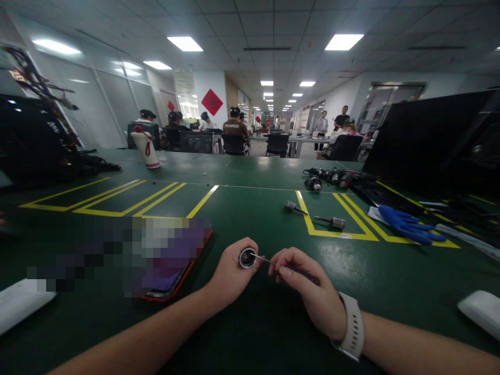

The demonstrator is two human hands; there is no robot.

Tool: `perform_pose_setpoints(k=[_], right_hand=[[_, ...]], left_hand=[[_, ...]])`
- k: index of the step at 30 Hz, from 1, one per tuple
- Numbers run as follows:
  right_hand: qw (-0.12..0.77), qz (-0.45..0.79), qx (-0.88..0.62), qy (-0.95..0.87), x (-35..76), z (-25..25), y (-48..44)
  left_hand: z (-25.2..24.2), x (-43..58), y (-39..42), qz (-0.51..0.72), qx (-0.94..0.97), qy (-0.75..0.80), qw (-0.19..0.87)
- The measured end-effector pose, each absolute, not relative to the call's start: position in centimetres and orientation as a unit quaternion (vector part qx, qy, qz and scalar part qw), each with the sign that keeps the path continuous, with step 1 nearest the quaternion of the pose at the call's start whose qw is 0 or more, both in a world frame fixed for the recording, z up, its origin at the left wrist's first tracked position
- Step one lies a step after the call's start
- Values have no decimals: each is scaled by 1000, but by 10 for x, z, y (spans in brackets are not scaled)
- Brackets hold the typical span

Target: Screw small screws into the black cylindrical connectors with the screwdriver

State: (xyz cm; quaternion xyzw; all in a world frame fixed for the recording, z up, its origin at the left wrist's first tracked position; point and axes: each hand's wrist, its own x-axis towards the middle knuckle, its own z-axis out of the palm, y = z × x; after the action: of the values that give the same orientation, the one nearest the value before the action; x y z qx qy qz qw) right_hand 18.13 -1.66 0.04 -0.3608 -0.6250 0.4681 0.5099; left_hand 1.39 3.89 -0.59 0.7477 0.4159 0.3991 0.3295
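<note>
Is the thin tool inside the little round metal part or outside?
Inside, it seems: the tool ends within the open face of the part.

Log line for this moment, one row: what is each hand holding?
left hand: grips round metal connector | right hand: holds thin-tipped tool, tip at connector's open end | surface: green mat

Count as observed:

- One round connector (247,258), held in the left hand (230,276).
- One thin tool (300,274), held in the right hand (308,291).
- Two metal plugs beyond the right hand: near plug (336,222) and far plug (289,207).
- One blue glove (406,224), out to that hand's right.
- One phone (175,276), just left of the left hand.
- Two white blocks, left block (19,304) and right block (478,312), one outside each hand.
- Black connector heap (324,179), farther off: number indeterminable.
</note>
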Motion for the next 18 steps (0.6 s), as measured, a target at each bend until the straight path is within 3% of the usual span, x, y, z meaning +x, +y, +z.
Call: perform_pose_setpoints(k=[11, 18], right_hand=[[466, 265, -423, -731, 173, 2, -32], [469, 409, -436, -650, 180, 4, -24]], left_hand=[[-10, 14, 41, 327, 817, 441, 177], [-11, 12, 42, 320, 825, 422, 200]])
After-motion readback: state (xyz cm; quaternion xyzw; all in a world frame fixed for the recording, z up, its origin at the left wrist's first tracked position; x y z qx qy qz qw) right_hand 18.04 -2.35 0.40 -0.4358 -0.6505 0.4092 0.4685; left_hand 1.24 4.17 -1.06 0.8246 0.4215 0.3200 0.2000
